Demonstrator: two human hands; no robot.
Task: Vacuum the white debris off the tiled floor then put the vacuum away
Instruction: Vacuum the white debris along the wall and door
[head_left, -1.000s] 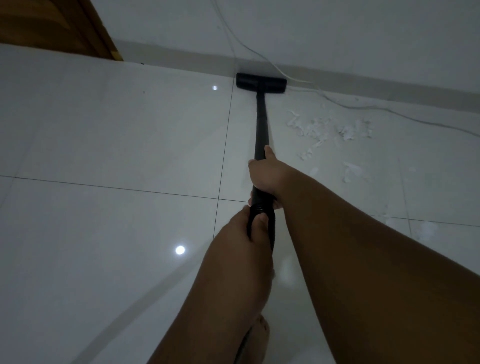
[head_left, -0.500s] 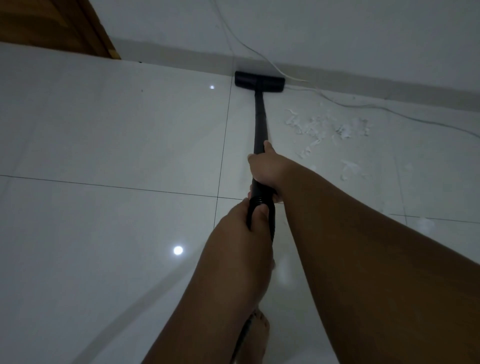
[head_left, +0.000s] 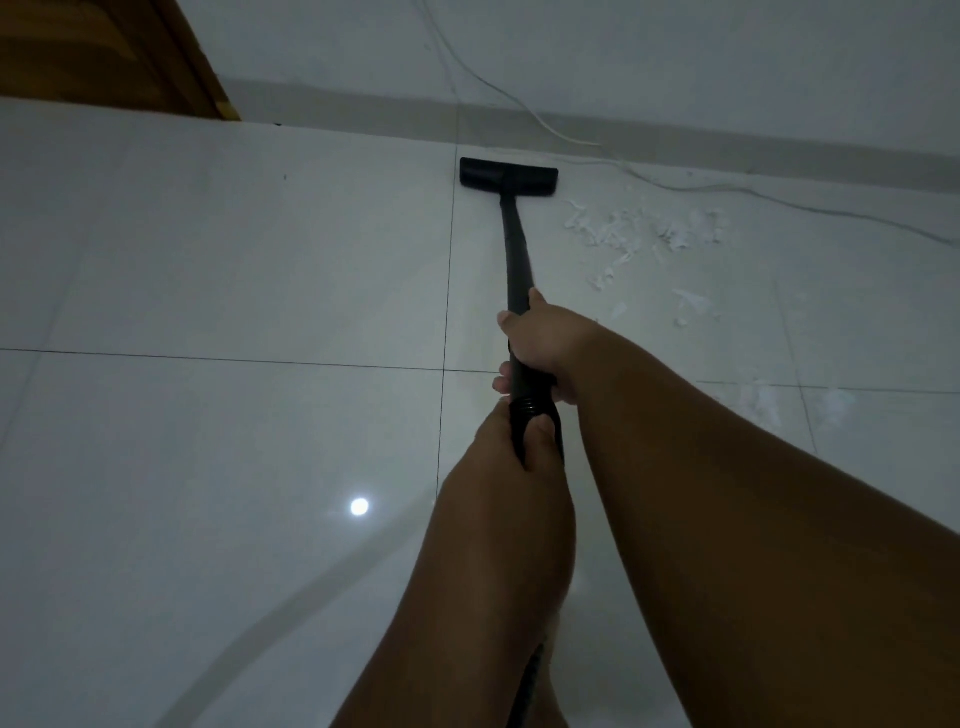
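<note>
Grip looks firm: right hand clenches the long black plastic vacuum wand, left hand just behind, gripping too. Its flat head sits by the far edge of the tiled floor; scattered white debris lies right of it, white cable beyond.

No legible txt, labels or nos.

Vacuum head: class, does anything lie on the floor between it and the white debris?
Nothing visible. Only bare floor separates the vacuum head from the white debris to its right; the cable lies beyond the debris, near the wall.
</note>
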